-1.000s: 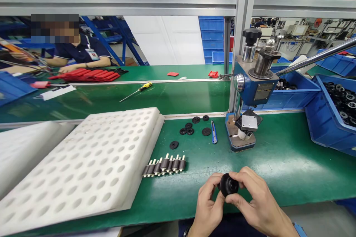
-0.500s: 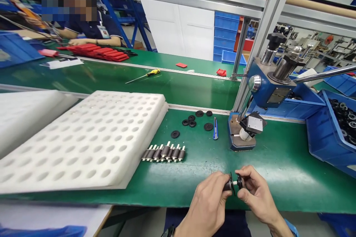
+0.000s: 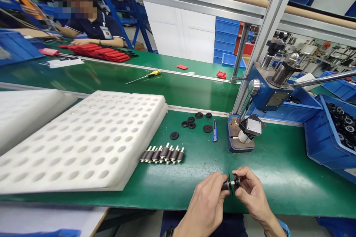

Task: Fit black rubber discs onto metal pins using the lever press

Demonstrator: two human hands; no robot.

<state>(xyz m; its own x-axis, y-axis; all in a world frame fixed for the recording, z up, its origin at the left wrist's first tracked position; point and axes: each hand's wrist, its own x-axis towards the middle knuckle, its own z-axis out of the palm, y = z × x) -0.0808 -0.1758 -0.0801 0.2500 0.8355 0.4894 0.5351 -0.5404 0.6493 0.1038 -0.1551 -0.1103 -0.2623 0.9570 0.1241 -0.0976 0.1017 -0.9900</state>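
Low over the front of the green bench, my left hand is closed round a dark roller with a white shaft, a thin black disc on its near end. My right hand pinches a black ring-like disc at the tip of that shaft. A short stretch of white shaft shows between the two discs. To the left, several similar dark rollers with white shafts lie in a row. Several loose black discs lie behind them, beside a blue utility knife.
A white foam tray with round holes fills the left. A blue hand press stands at the back right, next to a blue bin of black parts. A yellow screwdriver lies behind. A co-worker sits across the bench.
The view has shifted slightly, so both hands appear a little further left. They keep the same grips, and the gap between the two discs looks nearly the same.
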